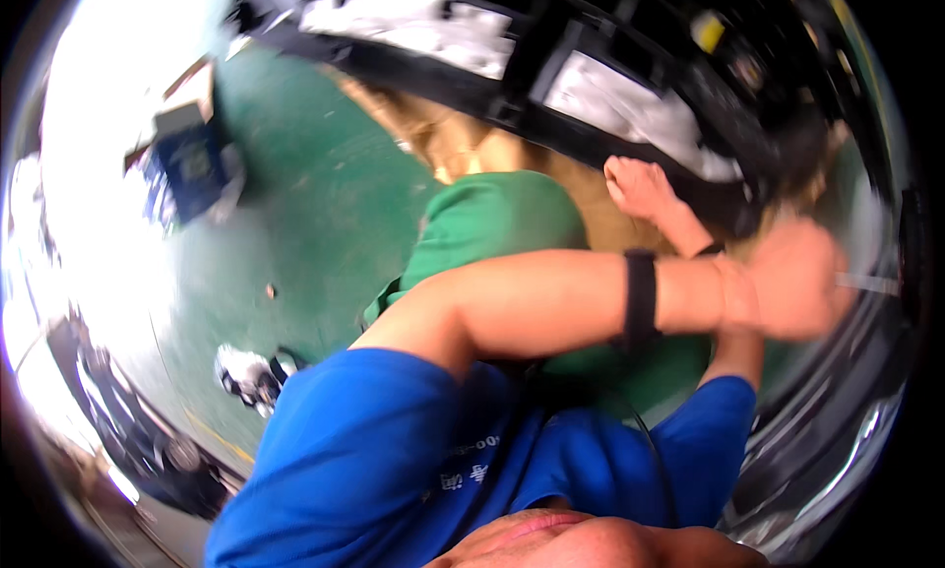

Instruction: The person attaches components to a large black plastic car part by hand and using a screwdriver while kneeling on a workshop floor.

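Note:
My left arm, with a black band on the forearm, reaches across to the right. At its end my left hand (pixel 795 281) is blurred but looks closed in a fist. A thin pale piece (pixel 866 283) sticks out past it; I cannot make out what it is. Under that wrist passes my right arm, also banded. My right hand (pixel 642 188) has its fingers curled, close to the near edge of a long black frame (pixel 512 100) with white padding (pixel 630 105) in its openings. Whatever the right fingers hold is hidden.
Brown paper (pixel 448 135) lies beneath the frame on the green floor (pixel 315 174). To the left stand a blue box (pixel 192 169) with clear plastic around it and a small plastic-wrapped bundle (pixel 251 376). A dark, shiny part (pixel 138 425) lies at the lower left. My green-clad knee (pixel 502 214) is below the frame.

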### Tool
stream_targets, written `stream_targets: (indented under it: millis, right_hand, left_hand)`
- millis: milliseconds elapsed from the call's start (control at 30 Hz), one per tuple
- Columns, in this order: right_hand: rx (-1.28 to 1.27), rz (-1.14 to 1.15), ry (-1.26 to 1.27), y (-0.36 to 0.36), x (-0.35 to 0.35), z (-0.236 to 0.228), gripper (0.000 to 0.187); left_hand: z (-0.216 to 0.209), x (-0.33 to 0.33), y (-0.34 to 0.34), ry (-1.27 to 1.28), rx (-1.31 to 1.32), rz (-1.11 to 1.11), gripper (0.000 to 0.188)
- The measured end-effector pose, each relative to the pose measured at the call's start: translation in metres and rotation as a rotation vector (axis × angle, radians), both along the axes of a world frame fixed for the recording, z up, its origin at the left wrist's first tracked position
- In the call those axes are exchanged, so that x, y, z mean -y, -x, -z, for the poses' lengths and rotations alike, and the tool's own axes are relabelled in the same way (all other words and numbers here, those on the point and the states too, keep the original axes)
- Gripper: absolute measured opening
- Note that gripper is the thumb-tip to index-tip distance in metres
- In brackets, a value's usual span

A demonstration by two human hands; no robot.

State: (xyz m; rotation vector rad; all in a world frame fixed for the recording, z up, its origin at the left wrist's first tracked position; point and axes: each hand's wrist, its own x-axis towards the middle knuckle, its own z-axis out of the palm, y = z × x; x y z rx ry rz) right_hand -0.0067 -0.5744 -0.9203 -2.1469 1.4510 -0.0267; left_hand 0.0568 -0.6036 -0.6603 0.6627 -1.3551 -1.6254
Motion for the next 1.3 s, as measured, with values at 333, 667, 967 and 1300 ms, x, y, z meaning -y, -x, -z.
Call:
stream_targets:
  millis: [333,667,967,1300]
  right_hand:
    - [-0.132,1.004,-0.137,0.093,-0.184,0.033,0.032]
    - [-0.766,1.867,-0.179,0.076,-0.341,0.024,0.056]
    - [0.837,2.261,-0.35,0.065,-0.363,0.005,0.05]
    - [-0.002,1.557,-0.285,0.034,-0.184,-0.106,0.027]
  left_hand:
    - [-0.001,0.065,0.004,-0.534,-0.291,0.086,0.027]
    - [-0.006,0.051,0.021,-0.51,-0.279,0.048,0.036]
    - [0.011,0.061,0.021,-0.652,-0.316,0.395,0.031]
    - [0.011,0.062,0.021,-0.655,-0.325,0.435,0.031]
